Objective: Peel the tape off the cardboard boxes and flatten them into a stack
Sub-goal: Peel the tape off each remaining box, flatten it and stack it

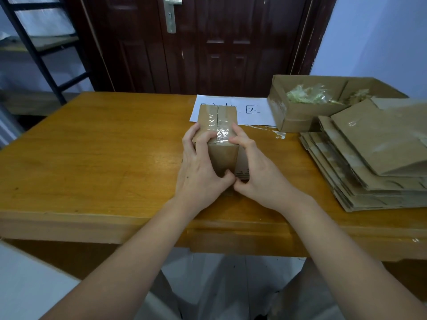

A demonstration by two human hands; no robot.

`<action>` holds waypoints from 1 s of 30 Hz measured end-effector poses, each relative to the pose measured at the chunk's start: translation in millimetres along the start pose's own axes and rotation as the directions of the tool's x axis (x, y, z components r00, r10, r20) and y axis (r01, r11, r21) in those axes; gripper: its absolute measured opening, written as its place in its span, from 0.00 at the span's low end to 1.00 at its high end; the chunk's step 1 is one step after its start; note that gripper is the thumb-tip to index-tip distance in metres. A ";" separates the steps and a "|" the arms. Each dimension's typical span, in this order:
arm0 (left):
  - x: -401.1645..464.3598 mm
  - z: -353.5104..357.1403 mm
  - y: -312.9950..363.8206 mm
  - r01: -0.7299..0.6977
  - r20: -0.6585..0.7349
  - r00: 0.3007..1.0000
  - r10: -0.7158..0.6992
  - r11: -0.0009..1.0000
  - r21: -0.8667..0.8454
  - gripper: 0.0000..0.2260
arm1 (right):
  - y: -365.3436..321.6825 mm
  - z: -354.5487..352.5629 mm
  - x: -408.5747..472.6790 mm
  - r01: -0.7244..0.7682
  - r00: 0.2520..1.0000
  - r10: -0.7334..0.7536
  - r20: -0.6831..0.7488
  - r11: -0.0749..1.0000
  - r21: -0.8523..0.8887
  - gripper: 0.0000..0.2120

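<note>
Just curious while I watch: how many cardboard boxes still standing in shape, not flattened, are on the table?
2. A taped box held by both hands at the table's middle, and an open box of peeled tape scraps at the back right. The flattened stack might hide others.

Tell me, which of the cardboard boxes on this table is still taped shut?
The small box held between the left hand and right hand; clear tape runs along its top seam. The box at the back right is open, and the others lie flattened in a stack.

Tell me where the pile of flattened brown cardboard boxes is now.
In the head view, the pile of flattened brown cardboard boxes lies at the right of the wooden table, just in front of the open cardboard tray.
</note>
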State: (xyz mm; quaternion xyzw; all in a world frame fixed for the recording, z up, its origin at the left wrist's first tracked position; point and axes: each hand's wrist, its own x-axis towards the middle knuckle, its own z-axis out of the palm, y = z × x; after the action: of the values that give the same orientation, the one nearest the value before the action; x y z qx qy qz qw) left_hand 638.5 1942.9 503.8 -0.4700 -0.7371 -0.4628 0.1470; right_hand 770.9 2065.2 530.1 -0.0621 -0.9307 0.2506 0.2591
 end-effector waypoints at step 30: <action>0.9 1.6 2.5 0.019 -0.013 1.000 -0.019 1.000 0.002 0.40 | -6.7 2.7 0.1 -0.047 0.999 0.046 0.017 0.997 0.053 0.40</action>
State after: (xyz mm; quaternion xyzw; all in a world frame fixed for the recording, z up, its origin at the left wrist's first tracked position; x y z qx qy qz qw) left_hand 640.4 1945.0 504.9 -0.4597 -0.7412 -0.4663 0.1477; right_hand 769.6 2058.3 531.5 -0.0747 -0.9240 0.2819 0.2474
